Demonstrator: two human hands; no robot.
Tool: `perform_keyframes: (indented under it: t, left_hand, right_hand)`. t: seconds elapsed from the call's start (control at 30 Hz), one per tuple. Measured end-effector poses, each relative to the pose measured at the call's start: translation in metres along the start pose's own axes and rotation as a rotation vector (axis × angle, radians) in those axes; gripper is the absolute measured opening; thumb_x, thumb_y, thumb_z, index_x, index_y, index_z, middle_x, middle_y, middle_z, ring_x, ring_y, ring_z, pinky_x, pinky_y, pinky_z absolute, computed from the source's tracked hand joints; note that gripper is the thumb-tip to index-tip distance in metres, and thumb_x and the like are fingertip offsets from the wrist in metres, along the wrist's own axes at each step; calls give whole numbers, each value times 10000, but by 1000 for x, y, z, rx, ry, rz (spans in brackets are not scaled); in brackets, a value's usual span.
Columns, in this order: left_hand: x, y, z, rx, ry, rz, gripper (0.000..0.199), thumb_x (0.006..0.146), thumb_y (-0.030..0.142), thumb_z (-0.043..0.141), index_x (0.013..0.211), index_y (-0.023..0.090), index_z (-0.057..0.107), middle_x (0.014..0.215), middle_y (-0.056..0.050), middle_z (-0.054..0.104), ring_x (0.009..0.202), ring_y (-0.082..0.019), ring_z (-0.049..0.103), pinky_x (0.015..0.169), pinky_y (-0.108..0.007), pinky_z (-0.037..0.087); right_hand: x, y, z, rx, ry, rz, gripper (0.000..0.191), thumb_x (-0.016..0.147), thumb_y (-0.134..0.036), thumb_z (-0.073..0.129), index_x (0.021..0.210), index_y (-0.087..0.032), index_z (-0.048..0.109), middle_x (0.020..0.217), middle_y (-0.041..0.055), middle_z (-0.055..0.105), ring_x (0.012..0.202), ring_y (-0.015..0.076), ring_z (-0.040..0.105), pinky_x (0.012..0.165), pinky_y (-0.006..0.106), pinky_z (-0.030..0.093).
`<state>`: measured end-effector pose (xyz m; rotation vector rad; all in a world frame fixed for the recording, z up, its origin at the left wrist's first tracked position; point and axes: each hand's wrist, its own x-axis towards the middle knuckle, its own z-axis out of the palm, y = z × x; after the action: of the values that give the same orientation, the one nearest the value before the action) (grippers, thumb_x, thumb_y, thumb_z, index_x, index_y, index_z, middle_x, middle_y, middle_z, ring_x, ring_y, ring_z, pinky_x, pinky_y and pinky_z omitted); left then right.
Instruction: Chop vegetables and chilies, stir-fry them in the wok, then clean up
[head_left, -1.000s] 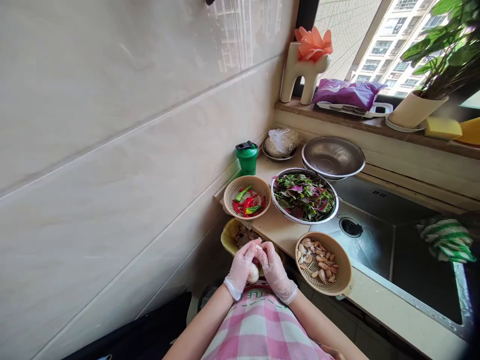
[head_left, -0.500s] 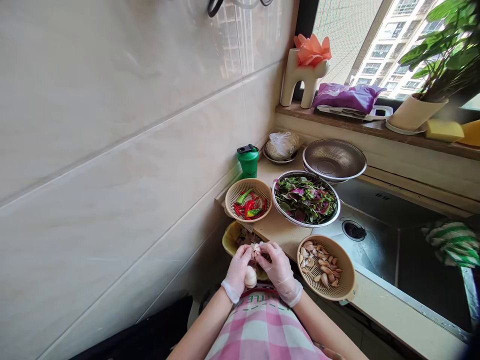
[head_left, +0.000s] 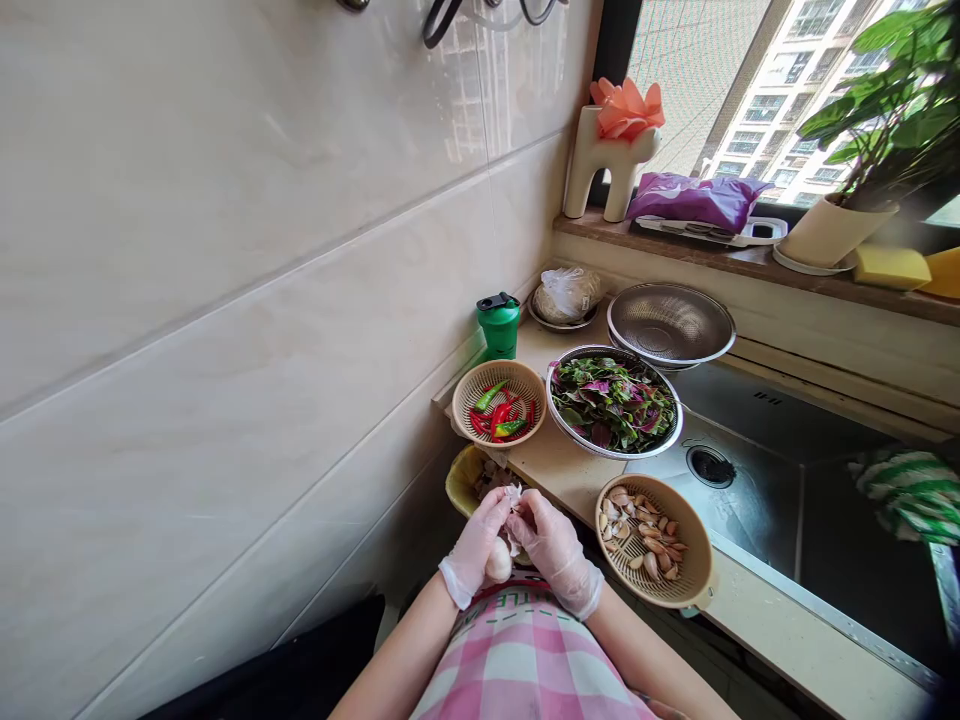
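Both hands wear clear gloves and meet in front of my apron. My left hand (head_left: 477, 545) is closed on garlic: a whole pale garlic bulb (head_left: 499, 561) sits in its palm, and papery garlic skin (head_left: 514, 494) sticks up at its fingertips. My right hand (head_left: 553, 548) pinches at the same papery garlic from the other side; its fingertips partly hide what they grip. Below and behind the hands is a yellowish bin (head_left: 462, 480) with peelings in it. To the right, a beige basket (head_left: 697, 560) holds loose garlic cloves (head_left: 651, 540).
A beige basket of chillies (head_left: 459, 392), a colander of leafy greens (head_left: 615, 405), an empty metal colander (head_left: 671, 322) and a green shaker cup (head_left: 498, 328) stand on the counter. The sink (head_left: 757, 500) lies right, with a striped cloth (head_left: 911, 490). A tiled wall rises on the left.
The fingers of both hands have shifted slightly around the garlic, and more loose papery skin shows between them. The whole view has moved a little; the baskets stay in place.
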<state>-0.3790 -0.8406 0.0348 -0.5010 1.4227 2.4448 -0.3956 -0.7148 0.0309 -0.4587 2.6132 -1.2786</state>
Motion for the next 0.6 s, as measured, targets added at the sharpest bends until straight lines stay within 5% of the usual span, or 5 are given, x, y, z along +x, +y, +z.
perform_keyframes:
  t: [0.23,0.4,0.6]
  left_hand:
    - [-3,-10,-2,242,84,36,317,804,469,555,861,170,641,881,-62,670,856,-194,600,841,-326,448]
    - [-3,-15,3,291,107,57,306,816,452,527,808,167,638,853,-55,661,843,-186,580,856,-326,435]
    - [4,-8,0,131,63,54,361,797,497,548,919,172,647,934,-61,667,849,-182,593,809,-308,453]
  right_hand:
    - [-1,2,11,-196,-10,-61,113,848,-269,466,791,-217,549,748,11,593,595,115,515,538,218,316]
    - [-4,11,21,-30,71,2,108,797,-221,463,710,-215,525,692,5,552,547,113,459,516,231,282]
    - [1,4,23,197,197,72,156,868,-263,331,788,-225,459,679,0,551,580,128,504,552,236,391]
